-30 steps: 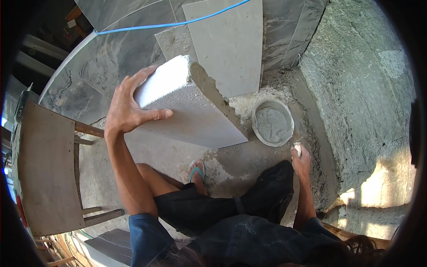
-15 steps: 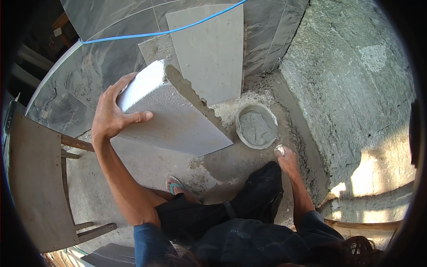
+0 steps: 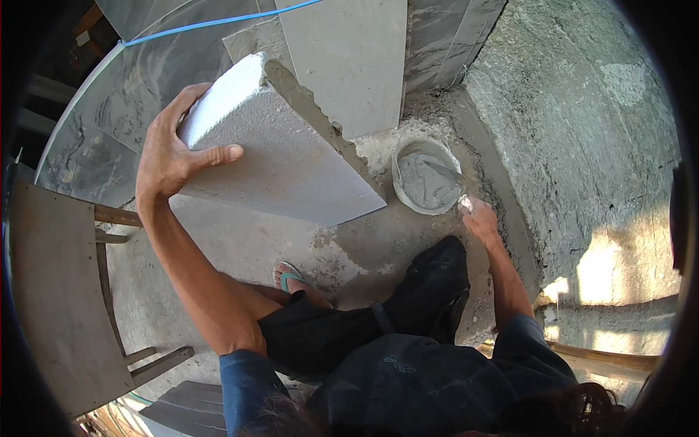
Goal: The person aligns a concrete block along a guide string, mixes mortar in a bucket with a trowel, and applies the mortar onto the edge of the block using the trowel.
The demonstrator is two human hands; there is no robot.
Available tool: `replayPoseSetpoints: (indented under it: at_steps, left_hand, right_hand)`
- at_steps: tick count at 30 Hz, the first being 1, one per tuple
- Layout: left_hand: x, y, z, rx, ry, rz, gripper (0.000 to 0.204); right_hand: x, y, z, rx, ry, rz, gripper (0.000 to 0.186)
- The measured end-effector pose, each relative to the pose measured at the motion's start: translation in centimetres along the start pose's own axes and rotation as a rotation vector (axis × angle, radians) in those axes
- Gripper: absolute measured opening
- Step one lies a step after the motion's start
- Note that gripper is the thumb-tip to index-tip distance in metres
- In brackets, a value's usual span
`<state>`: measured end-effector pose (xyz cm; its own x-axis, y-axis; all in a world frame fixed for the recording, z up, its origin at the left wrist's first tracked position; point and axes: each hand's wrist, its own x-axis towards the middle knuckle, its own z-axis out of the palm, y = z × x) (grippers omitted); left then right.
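Note:
A large pale lightweight concrete block (image 3: 269, 153) stands tilted on the floor, with grey mortar (image 3: 309, 98) along its right-hand edge. My left hand (image 3: 169, 149) grips its upper left corner, thumb on the near face and fingers round the back. At the right, my right hand (image 3: 478, 217) is closed on the handle of a trowel. The trowel blade (image 3: 441, 170) reaches over the rim into a bucket (image 3: 402, 191) of wet grey mortar (image 3: 422, 187). Where the blade's tip meets the mortar is hard to make out.
Grey tile panels (image 3: 342, 65) lean at the back under a blue hose (image 3: 218, 25). A rough cement wall (image 3: 582, 146) rises on the right. A wooden chair (image 3: 58, 291) stands at the left. My sandalled foot (image 3: 290, 277) rests on the concrete floor (image 3: 226, 233).
The trowel blade now shows inside the bucket, where it was not visible before. My right hand is slightly higher, beside the rim. The view has shifted; my left hand keeps its grip.

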<state>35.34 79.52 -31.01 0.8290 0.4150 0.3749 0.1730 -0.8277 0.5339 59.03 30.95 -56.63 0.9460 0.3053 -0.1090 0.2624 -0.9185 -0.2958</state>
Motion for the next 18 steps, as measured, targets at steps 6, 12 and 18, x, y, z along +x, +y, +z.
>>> replayPoseSetpoints:
  at_steps: [6,12,18]
  left_hand:
    - [-0.6,-0.1,-0.2,-0.041,0.01,-0.032,0.109]
    - [-0.9,-0.7,0.1,-0.093,-0.024,-0.061,0.115]
    - [-2.7,-0.2,-1.8,-0.129,-0.112,-0.167,0.122]
  right_hand:
    - [5.3,-1.3,-2.1,-0.35,-0.159,-0.115,0.035]
    - [7.7,-1.1,0.1,-0.343,-0.159,-0.171,0.033]
    - [2.3,-1.5,1.6,0.077,-0.097,0.056,0.035]
